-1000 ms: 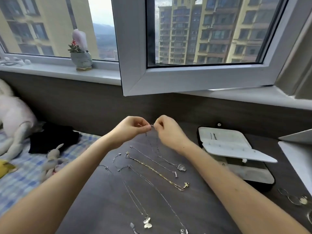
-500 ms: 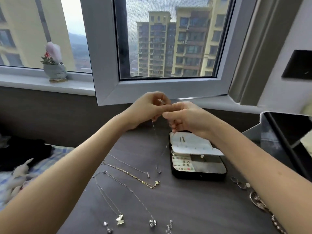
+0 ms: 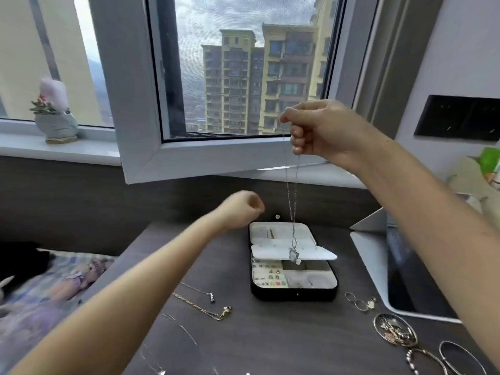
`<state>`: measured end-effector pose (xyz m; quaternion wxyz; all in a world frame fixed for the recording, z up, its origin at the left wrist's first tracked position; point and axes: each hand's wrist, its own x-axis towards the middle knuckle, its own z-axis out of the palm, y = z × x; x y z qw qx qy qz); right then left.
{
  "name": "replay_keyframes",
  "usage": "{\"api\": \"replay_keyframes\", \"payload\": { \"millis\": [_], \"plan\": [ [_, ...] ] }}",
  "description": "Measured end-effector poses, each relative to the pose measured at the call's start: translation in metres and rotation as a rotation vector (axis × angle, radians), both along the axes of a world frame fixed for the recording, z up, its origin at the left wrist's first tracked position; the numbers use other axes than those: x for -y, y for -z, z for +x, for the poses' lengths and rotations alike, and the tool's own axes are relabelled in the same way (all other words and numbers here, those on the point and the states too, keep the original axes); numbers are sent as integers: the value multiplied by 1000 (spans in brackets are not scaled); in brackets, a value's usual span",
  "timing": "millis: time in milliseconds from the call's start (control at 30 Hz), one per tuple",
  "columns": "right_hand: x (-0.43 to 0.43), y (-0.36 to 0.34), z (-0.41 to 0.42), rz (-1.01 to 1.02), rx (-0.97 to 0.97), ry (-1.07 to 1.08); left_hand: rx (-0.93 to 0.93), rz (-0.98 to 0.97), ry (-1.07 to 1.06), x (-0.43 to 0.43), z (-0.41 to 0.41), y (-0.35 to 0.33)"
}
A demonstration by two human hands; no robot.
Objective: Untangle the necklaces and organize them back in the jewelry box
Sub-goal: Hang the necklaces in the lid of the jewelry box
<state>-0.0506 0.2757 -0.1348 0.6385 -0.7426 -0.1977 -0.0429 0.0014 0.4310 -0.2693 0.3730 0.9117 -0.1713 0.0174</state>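
while right hand [image 3: 322, 131] pinches necklace [image 3: 293, 255], left hand [image 3: 239, 209] hovers

1. a small potted plant [image 3: 55, 115] stands on the white windowsill [image 3: 89, 151].
2. tall apartment blocks [image 3: 259, 82] show through the open window [image 3: 130, 104].
3. a black panel [image 3: 457, 119] hangs on the right wall [image 3: 460, 50].
4. a checked bedspread [image 3: 54, 288] lies at left.

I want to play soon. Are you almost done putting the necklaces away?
Not yet. One silver necklace looks untangled; the right hand dangles it over the open jewelry box. A gold necklace and other thin chains lie on the table, waiting to go in.
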Motion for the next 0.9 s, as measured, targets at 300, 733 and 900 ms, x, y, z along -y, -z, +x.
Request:
{"api": "replay_keyframes", "payload": {
  "millis": [300, 733, 900],
  "plan": [
    [35, 10, 32, -13, 13, 99, -137, 257, 2, 44, 36, 77],
    [34, 38, 85, -18, -5, 110, 228, 463, -30, 49, 34, 107],
    [36, 46, 97, -8, -30, 114, 251, 537, -7, 53, 44, 102]
  ]
}}
